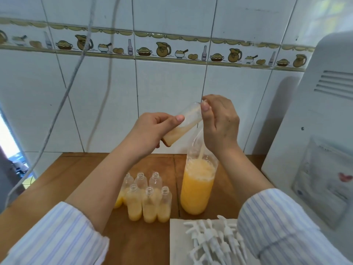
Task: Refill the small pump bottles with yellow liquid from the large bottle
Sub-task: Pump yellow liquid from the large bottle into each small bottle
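Fingers: left hand [152, 129] grips the small pump bottle [182, 124] mid-frame, tilted, a little liquid inside; right hand [219, 121] pinches its neck over the large bottle [198, 180], centre-right, above the open refilled bottles [147, 197]. Risk: held bottle slips, knocks the large bottle, spills.

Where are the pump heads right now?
In the head view, the pump heads lie on a white sheet at bottom right, just in front of the large bottle.
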